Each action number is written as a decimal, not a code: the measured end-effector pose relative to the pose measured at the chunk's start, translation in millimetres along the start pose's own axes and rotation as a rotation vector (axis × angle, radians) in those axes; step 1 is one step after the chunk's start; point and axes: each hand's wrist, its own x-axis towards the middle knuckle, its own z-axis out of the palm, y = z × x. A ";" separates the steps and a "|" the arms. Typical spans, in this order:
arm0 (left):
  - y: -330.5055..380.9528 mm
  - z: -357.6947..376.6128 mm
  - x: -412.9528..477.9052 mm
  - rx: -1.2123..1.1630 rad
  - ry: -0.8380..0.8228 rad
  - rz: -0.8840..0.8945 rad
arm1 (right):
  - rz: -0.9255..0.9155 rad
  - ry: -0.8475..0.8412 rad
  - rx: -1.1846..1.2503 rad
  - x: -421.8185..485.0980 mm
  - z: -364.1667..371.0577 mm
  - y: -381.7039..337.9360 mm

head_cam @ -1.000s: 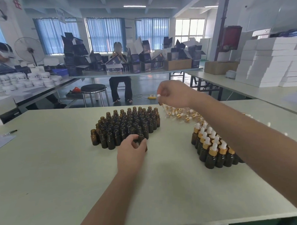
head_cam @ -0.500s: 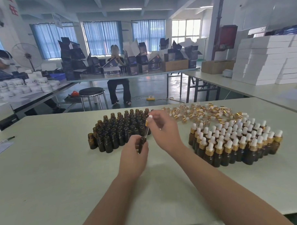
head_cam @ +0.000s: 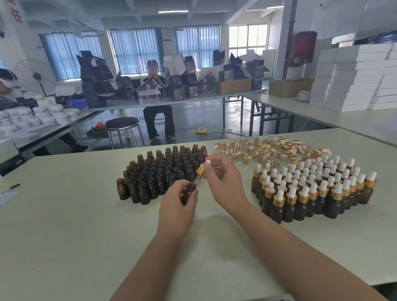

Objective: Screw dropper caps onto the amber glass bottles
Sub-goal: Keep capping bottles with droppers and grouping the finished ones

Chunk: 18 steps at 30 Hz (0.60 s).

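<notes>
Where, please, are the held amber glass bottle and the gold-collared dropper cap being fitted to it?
The amber glass bottle (head_cam: pixel 190 189): head view, its neck.
The gold-collared dropper cap (head_cam: pixel 201 170): head view, its gold collar.

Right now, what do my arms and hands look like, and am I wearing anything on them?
Both are bare. No sleeve shows on the left arm or the right arm, right to the picture's edge. The left hand and right hand have no gloves. No watch, bracelet or ring shows on the sides the camera sees, and there are no markings.
</notes>
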 end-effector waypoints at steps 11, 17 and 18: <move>1.9 -1.5 2.2 0.041 0.013 -0.015 | 0.045 -0.185 -0.146 -10.2 1.2 12.1; 4.6 -4.4 1.4 0.080 0.009 -0.004 | 0.087 -0.197 -0.210 -10.0 -0.8 16.5; 5.1 -4.8 1.2 0.085 0.008 -0.005 | 0.095 -0.200 -0.213 -10.1 -0.9 17.3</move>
